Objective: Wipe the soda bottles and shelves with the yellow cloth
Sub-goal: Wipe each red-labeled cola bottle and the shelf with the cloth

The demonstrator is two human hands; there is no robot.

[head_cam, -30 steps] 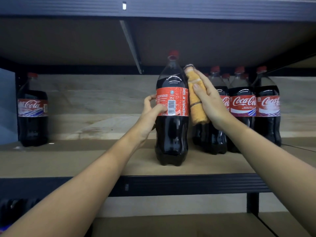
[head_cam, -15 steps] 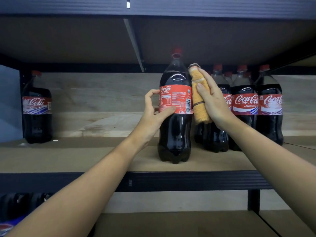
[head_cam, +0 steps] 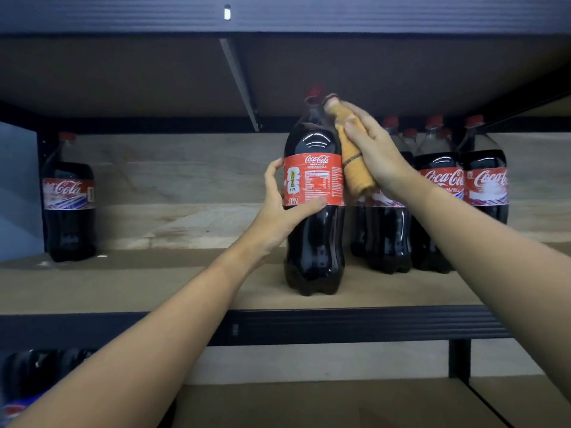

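A pale wooden back panel (head_cam: 185,186) with darker streaks and stains runs across the rear, meeting a flat grey-blue panel (head_cam: 18,193) at the far left. Overhead, a thin grey metal brace (head_cam: 239,84) slants back toward the rear. A few small white specks (head_cam: 102,256), possibly paper scraps, lie low on the left, and a dark upright post (head_cam: 459,359) stands at the lower right.

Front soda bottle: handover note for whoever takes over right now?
Left hand: grips the front soda bottle at its label, bottle upright near the shelf front edge.
Right hand: presses the yellow cloth against that bottle's right shoulder.
Done: cannot tell which bottles are wiped.
Left: finish this bottle; the group of bottles behind on the right, the lone bottle far left, the shelf boards.
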